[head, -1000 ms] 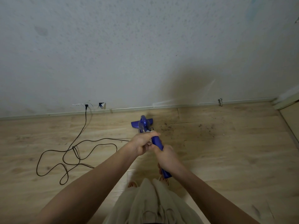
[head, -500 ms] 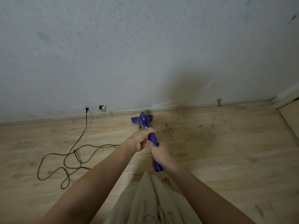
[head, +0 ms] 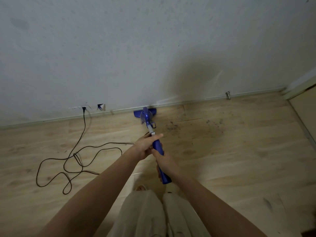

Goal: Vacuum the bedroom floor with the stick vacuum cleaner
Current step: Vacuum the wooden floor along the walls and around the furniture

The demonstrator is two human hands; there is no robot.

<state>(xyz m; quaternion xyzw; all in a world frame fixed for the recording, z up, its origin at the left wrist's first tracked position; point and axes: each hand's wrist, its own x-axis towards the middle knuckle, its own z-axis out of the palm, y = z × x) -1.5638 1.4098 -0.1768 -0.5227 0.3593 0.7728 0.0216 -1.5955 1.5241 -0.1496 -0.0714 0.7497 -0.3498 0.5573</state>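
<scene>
I hold a blue stick vacuum cleaner out in front of me with both hands. My left hand grips the upper part of its blue handle, just below the grey tube. Lower on the same handle, my right hand is closed around it. The blue floor head rests on the light wooden floor, touching the skirting of the white wall. Dark dirt specks lie on the floor just right of the head.
A black power cord runs from a wall socket and loops on the floor to my left. A metal door stop stands by the skirting at right. A door frame edge is at far right. My beige trousers fill the bottom.
The vacuum head has slid forward from the open floor until it meets the skirting. Both arms have stretched out with it.
</scene>
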